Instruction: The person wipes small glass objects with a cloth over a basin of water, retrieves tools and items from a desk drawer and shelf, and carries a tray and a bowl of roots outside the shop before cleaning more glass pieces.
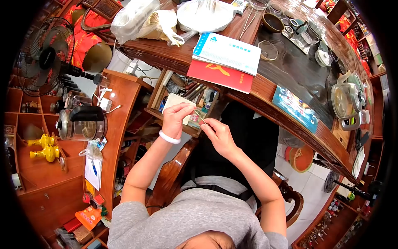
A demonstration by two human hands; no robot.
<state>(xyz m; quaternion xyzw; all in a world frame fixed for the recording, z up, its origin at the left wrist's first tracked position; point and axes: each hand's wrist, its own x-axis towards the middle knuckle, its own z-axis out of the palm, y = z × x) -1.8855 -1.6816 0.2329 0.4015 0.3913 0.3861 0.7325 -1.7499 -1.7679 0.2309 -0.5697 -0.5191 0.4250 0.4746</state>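
My left hand (176,118), with a white bangle (169,137) at its wrist, is closed in a pinch on one end of a thin dark strand (199,115). The fingers of my right hand (217,136) pinch the strand's other end. Both hands are raised over my lap, a short gap apart, with the strand slanting between them. Behind them is an open drawer (155,96) full of tools and small items. A pale sheet or pad (174,101) lies in the drawer just beyond my left hand.
A wooden desk (265,85) curves across the front, bearing booklets (228,50), a red folder (219,76) and plastic bags (132,20). Glass teaware (345,99) stands at the right. On the left side table are a glass kettle (82,126) and a notepad (92,174).
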